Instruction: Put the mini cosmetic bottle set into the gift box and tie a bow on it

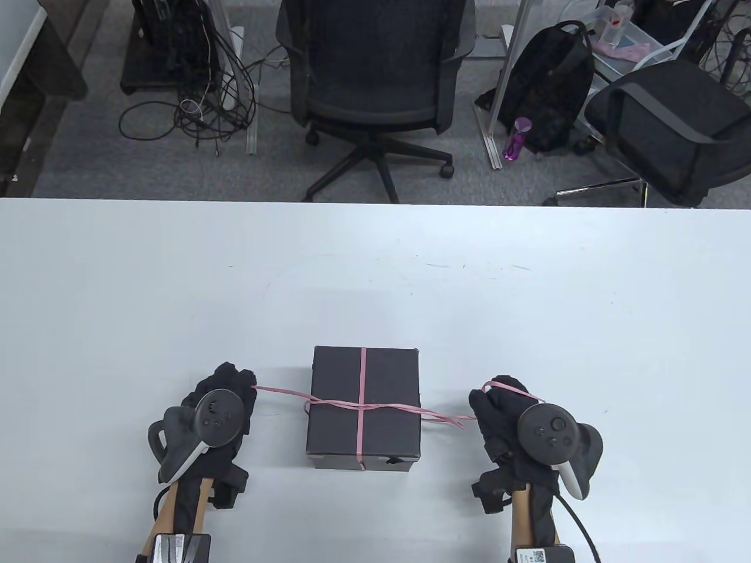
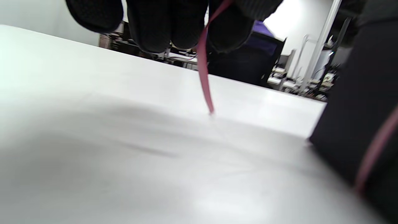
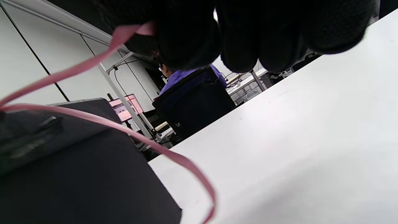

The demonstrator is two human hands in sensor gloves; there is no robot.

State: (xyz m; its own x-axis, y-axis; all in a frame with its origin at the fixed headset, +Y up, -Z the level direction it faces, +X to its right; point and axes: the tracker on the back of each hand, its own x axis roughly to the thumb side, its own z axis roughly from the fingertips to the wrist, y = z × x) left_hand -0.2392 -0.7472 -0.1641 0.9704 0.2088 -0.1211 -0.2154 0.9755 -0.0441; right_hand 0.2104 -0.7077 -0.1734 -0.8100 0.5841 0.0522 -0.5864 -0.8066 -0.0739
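Squarely near the table's point(image 1: 176, 281) front edge sits the closed black gift box point(image 1: 364, 408), crossed lengthwise and sideways by thin pink ribbon point(image 1: 362, 404); loose strands trail off its right side. The left hand point(image 1: 220, 410), just left of the box, pinches one ribbon end in curled fingers; the right hand point(image 1: 516, 419), off to the right, grips the other.

The black gift box point(image 1: 364, 407) stands closed near the bench's point(image 1: 375, 281) front edge and is the one solid block, with the left hand point(image 1: 220, 410) just off its left side and the right hand point(image 1: 516, 419) just off its right. From each hand a strand of pink ribbon point(image 1: 364, 404) stretches to the box top, so the gaps on both sides of the box are barred by it. Behind the box the bench lies bare to its far edge, and in front of the box a narrow bare strip runs between the two forearms.
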